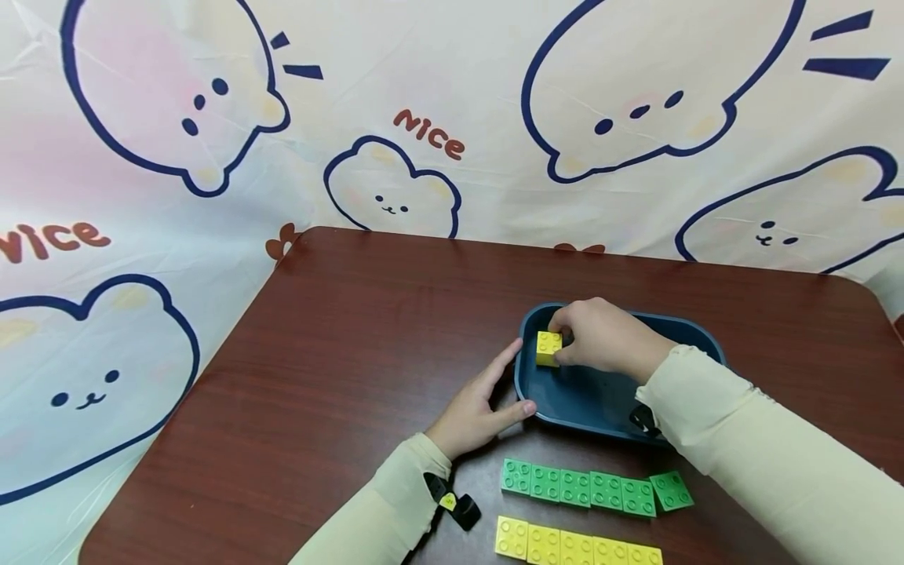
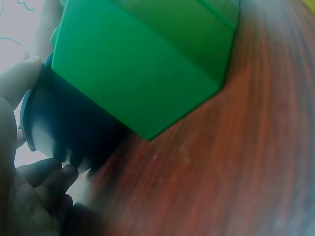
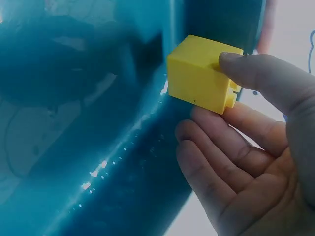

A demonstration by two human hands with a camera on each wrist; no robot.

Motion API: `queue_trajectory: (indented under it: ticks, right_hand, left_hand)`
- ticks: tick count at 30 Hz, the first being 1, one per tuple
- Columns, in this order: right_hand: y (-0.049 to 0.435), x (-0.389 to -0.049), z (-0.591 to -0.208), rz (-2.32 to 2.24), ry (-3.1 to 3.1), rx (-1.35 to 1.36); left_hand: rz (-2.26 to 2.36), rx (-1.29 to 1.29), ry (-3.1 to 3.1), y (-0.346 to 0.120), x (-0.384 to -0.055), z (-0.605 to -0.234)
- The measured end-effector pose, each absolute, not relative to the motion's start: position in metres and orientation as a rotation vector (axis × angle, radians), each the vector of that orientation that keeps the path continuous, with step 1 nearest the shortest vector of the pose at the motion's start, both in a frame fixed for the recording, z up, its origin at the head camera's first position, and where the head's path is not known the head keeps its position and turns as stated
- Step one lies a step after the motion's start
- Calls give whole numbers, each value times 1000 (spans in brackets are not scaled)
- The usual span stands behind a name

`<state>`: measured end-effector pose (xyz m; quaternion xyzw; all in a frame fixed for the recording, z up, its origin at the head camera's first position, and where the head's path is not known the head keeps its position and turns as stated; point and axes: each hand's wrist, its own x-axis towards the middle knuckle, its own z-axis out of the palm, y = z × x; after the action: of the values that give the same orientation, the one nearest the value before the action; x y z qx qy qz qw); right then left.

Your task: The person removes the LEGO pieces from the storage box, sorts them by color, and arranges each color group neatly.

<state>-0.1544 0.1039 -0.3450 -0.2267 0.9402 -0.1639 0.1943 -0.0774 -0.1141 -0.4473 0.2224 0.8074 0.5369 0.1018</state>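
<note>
In the head view a yellow toy brick (image 1: pixel 548 348) is inside the left end of a blue tray (image 1: pixel 685 333). My right hand (image 1: pixel 609 336) pinches this brick between thumb and fingers, as the right wrist view also shows, with the thumb on the yellow brick (image 3: pixel 197 76) near its studs. My left hand (image 1: pixel 475 410) touches the outside of the tray's left end, its fingers extended and spread, the thumb at the near corner. In the left wrist view the fingers (image 2: pixel 54 179) lie beside the dark tray wall (image 2: pixel 74 118), partly hidden by a green brick (image 2: pixel 133 69).
A row of several green bricks (image 1: pixel 575 486) lies on the brown table (image 1: pixel 339 353) in front of the tray, the rightmost turned askew. Nearer still is a row of several yellow bricks (image 1: pixel 544 541), cut off by the frame's bottom. A printed cloth (image 1: pixel 494 196) hangs behind.
</note>
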Motion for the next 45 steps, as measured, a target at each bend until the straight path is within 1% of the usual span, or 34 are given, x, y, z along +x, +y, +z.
queue_trajectory:
  ticks: [7,27,35,45]
  right_hand:
    - [113,-141,-331,-511,2684,-671]
    - [137,-94,-309,-661,2841,-770]
    - [143,-70,-304,-736,2937,-909]
    - [148,-47,-306,-896,2978,-1041]
  left_hand:
    - [1570,643,2389,-114,-77,-448]
    - [1558,648,2417,-115,-77,-448]
    - [1559,646,2427,-114,-77,-448]
    - [1559,649,2433,-114,-78,-450]
